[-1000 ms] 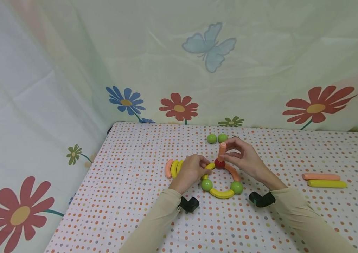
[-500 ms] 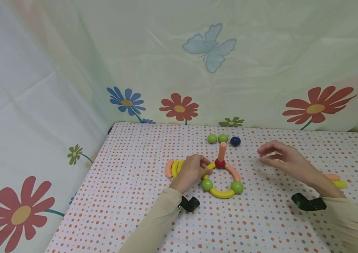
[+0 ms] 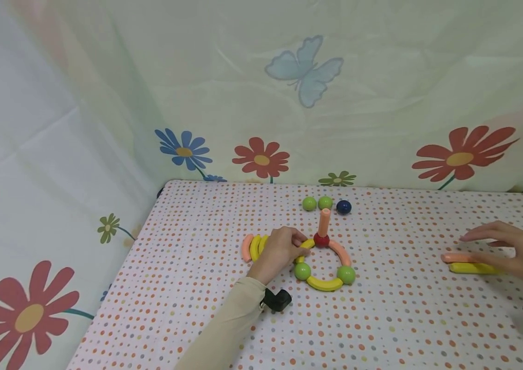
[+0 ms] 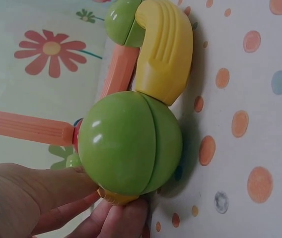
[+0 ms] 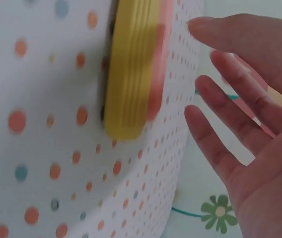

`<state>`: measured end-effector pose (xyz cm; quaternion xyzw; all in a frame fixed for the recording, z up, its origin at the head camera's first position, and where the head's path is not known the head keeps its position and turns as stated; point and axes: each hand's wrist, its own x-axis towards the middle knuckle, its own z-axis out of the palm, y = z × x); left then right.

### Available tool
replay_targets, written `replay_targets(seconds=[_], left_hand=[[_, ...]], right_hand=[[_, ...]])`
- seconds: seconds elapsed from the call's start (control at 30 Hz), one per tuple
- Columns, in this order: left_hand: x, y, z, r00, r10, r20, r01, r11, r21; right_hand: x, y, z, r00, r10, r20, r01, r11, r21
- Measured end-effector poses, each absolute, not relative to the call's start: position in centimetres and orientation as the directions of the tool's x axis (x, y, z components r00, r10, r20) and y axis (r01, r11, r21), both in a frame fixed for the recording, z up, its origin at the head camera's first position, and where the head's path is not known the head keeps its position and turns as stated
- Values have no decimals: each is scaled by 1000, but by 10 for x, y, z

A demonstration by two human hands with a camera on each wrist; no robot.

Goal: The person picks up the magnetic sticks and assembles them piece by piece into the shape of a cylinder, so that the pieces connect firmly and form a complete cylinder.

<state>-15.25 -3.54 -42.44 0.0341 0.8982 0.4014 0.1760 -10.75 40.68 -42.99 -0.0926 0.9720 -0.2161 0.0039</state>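
I count two straight sticks (image 3: 470, 263) at three o'clock, one orange, one yellow; my right hand (image 3: 516, 252) hovers over them, fingers spread, holding nothing. My left hand (image 3: 281, 248) pinches the ring (image 3: 323, 263) at centre: four curves, two green balls, one red ball bearing one upright orange stick (image 3: 324, 223).

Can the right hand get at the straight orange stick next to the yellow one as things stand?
Probably yes. The right hand hovers open just over the orange stick and yellow stick, which lie side by side on the table. Nothing lies between fingers and sticks; the yellow one crowds the near side, so a grip from above looks easiest.
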Motion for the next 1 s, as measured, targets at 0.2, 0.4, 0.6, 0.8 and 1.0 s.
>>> replay_targets(seconds=[0.2,0.4,0.6,0.8,1.0], left_hand=[[-152,-32,-425,-931,209,-300,-75,695,715],[-152,-31,-425,-932,220,-288,-70,671,738],[-153,-33,-424,-932,226,-284,-64,670,740],[-153,-36,-424,-932,219,-289,-69,675,734],[-154,-37,-424,-936,223,-272,-51,678,733]], right_hand=[[-105,412,-434,-980,-198,-6,-181,909,-376],[-107,403,-441,-952,-273,138,-303,909,-285],[-113,399,-448,-949,-271,162,-307,911,-275],[-118,387,-444,-954,-271,131,-298,915,-272],[-119,351,-436,-865,-375,332,-475,825,-306]])
